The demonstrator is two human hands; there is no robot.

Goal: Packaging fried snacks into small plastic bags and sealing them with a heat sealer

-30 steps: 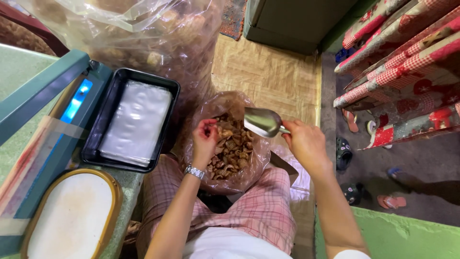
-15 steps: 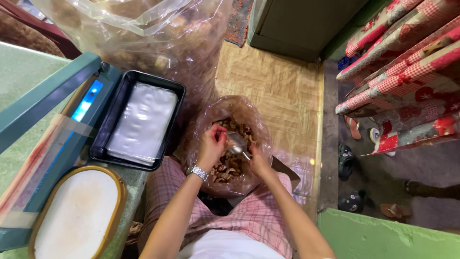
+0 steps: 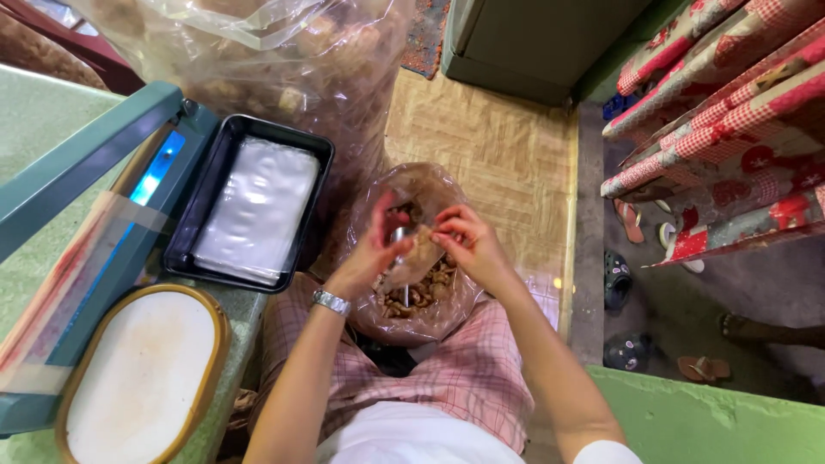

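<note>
An open plastic bag of brown fried snack pieces (image 3: 430,296) rests on my lap, on pink checked cloth. My left hand (image 3: 368,253) and my right hand (image 3: 471,245) meet just above its mouth. Between them they pinch a small clear bag (image 3: 418,255) that has a few brown pieces in it. My left wrist wears a metal watch. A metal scoop (image 3: 400,236) shows only in part between my hands, standing down in the snacks; I cannot tell whether a hand still touches it.
On the green table at left are a teal heat sealer (image 3: 82,167), a black tray of flat clear bags (image 3: 249,204) and an oval gold-rimmed lid (image 3: 137,378). A big sack of snacks (image 3: 258,60) is behind. Sandals (image 3: 619,279) lie on the floor at right.
My right hand swung the scoop from beside the bag down into the snacks. Both hands then rose and closed on a small clear bag above the opening.
</note>
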